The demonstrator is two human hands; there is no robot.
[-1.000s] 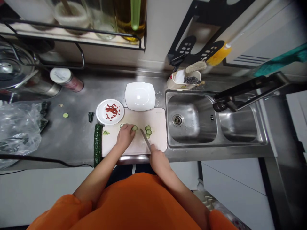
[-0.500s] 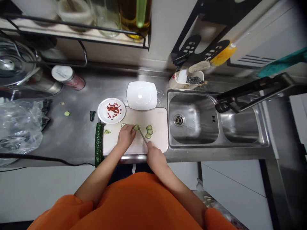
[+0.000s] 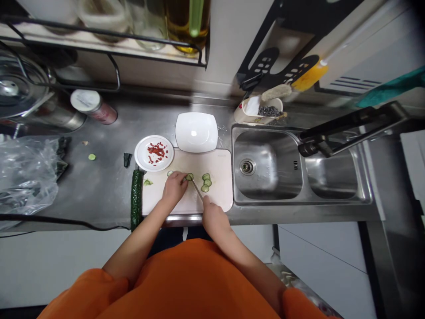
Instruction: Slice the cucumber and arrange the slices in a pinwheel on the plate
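My left hand is closed around a piece of cucumber on the white cutting board. In my right hand is a knife, its tip end touching the cucumber's cut face beside my left fingertips. Several cucumber slices lie in a short row to the right of the blade. Another cut bit shows behind my left hand, and green scraps rest at the board's left side. A whole dark green cucumber lies along the board's left edge.
Behind the board stand a white plate with red pieces and a white square dish. A double sink with a black faucet is on the right. A plastic bag and a lidded jar are on the left.
The knife's tip has moved slightly with respect to the cucumber's cut face. My hands stay in nearly the same place, and the slices on the board look unchanged.
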